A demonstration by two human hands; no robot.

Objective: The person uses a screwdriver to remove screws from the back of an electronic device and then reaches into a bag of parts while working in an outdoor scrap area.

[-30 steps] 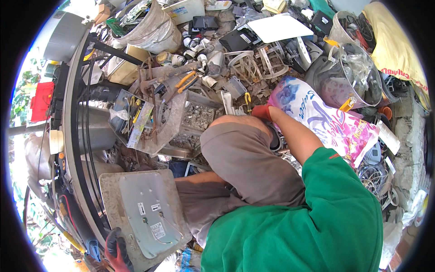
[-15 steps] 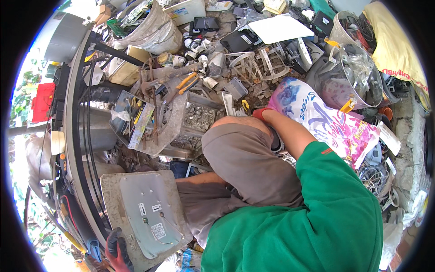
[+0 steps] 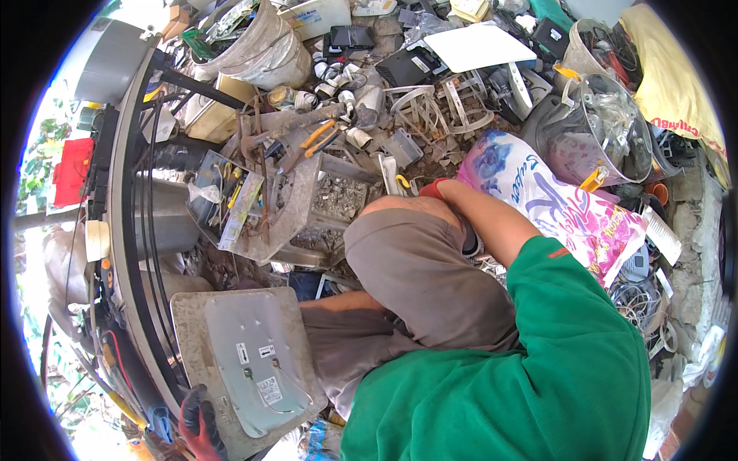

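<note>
My left hand, in a red and black glove, grips the lower left edge of a flat square panel. The panel leans beside my left leg and carries a shiny metal plate with short thin cables. My right hand, in a red glove, is beyond my raised knee. Its fingers are hidden behind the knee. Just left of it shows a small curved yellow piece, against a whitish upright part; whether the hand holds the yellow piece I cannot tell.
Pliers with orange-yellow handles lie on a grey, debris-filled metal casing. A hammer lies behind them. A printed plastic sack is right of my forearm. Buckets of scrap stand at the back. A dark metal frame rises at left.
My right hand and the yellow piece beside it have shifted slightly left. The left hand and the panel stay almost in place.
</note>
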